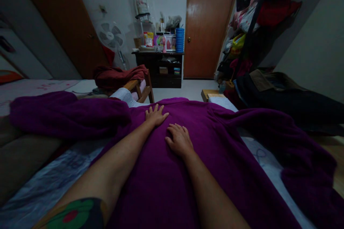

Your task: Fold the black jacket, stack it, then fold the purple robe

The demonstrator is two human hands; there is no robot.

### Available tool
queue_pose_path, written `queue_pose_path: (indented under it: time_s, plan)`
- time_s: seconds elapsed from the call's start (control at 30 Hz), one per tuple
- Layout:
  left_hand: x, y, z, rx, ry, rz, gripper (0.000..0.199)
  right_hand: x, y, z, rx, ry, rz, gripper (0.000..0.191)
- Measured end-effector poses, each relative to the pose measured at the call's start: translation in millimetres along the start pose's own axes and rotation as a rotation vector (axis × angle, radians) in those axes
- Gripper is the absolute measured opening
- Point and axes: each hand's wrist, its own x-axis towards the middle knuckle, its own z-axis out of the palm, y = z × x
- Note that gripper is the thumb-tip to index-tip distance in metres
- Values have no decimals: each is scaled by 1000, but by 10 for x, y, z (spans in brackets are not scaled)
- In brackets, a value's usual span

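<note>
A purple long-sleeved top (161, 171) lies spread out before me, its collar end away from me and both sleeves stretched to the sides. My left hand (156, 115) rests flat on its upper part, near the left shoulder, with the fingers spread. Closer to me and a little to the right, my right hand (179, 139) lies on the chest of the top, palm down, its fingers loosely apart and slightly bent. Neither hand grips the cloth. Beneath the top, a light patterned sheet (67, 175) shows along both sides.
A reddish-brown cloth (118, 76) hangs over a wooden chair (146, 91) beyond the left sleeve. Dark folded clothes (285, 96) are piled at the right. Farther back are a fan (111, 35), a dark cabinet (158, 69) and a wooden door (209, 25). Brown cushions (24, 157) lie at the left.
</note>
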Motion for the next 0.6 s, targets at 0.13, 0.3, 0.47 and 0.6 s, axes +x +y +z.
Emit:
queue_pose_path:
  time_s: [0.13, 0.3, 0.47, 0.6]
  plan:
    - [18, 5, -72, 24, 107, 36, 63, 2, 2, 8, 3, 21, -2, 40]
    - [254, -16, -266, -37, 305, -33, 38, -3, -5, 11, -18, 53, -12, 36]
    - [507, -21, -297, -171, 124, -180, 43, -16, -13, 8, -16, 62, -7, 36]
    - [614, -80, -287, -181, 60, -262, 51, 10, 0, 8, 13, 102, 12, 33]
